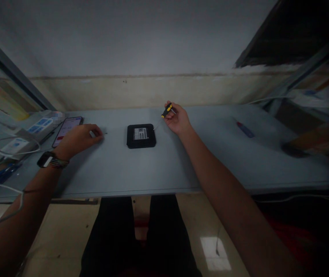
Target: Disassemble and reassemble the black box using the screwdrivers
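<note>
A flat black square box with a white printed label lies on the table. My right hand grips a screwdriver with a black and yellow handle. Its thin shaft slants down to the box's upper right corner. To the left of the box, my left hand is near the tabletop with thumb and fingers curled together in a pinch. A tiny dark piece shows just past the fingertips. Whether the fingers hold anything is too small to tell.
Beside my left hand lies a phone with its screen lit. Power strips and loose white cables are at the far left. On the right are a red and blue pen-like tool and a blurred brownish object. A wall stands behind the table.
</note>
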Available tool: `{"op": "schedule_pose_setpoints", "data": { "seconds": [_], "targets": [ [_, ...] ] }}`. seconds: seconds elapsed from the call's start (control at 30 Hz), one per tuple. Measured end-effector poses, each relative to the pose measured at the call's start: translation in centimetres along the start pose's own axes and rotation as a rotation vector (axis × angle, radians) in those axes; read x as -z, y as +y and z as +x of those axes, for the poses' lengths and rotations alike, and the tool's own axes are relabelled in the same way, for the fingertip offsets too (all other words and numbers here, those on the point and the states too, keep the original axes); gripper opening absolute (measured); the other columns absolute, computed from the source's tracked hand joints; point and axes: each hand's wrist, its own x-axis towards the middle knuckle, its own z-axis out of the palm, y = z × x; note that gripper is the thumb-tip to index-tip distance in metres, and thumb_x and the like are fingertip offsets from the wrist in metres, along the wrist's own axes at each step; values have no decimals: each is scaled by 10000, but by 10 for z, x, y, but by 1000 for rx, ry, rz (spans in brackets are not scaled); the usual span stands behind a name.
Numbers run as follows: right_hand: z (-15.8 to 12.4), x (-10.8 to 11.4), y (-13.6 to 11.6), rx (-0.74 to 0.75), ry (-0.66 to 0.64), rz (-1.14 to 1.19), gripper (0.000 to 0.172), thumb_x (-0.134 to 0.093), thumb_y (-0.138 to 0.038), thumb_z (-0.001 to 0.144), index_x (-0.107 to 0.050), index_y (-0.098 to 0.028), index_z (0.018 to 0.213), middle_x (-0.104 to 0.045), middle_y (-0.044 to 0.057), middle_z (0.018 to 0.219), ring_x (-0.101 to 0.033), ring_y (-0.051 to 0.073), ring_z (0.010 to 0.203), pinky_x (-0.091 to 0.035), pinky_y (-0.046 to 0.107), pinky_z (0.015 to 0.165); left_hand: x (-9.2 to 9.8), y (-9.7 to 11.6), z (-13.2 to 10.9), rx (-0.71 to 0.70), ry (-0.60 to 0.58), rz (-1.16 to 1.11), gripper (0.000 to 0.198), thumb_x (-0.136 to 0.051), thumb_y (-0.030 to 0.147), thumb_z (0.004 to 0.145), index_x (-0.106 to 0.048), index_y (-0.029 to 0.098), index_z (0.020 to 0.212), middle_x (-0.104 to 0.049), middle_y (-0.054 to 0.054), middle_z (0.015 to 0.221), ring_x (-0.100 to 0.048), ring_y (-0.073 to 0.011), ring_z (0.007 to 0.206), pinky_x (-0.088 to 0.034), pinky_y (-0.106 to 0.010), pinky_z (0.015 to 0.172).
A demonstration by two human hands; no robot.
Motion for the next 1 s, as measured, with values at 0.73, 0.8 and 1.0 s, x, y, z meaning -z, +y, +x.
{"op": "schedule_pose_setpoints", "data": {
  "seconds": [0.73, 0.8, 1.0],
  "targets": [
    [13, 5, 8, 36, 4, 39, 162, -857, -250, 878, -736, -270, 984, -787, -52, 812, -450, 24, 460, -451, 181, 446, 1, 14, 6, -96, 34, 18, 337, -535, 496, 949, -735, 262, 1088, -783, -45, 916, -737, -240, 825, -486, -333, 783],
    [13, 3, 9, 32, 21, 65, 108, -826, -238, 907, -724, -250, 939, -789, -40, 818, -449, 21, 463, -448, 176, 444, 0, 15, 6, -104, 46, 53, 341, -522, 488, 961, -740, 264, 1098, -768, -46, 906, -717, -242, 807, -466, -336, 765],
    [12, 1, 10, 44, 64, 81, 107, -815, -221, 917, -712, -246, 899, -791, -34, 825, -462, 25, 467, -450, 183, 455, -1, 13, 4, -143, 148, 22, 274, -523, 446, 967, -703, 248, 1027, -740, -66, 1046, -674, -220, 820, -488, -343, 827]
  ]
}}
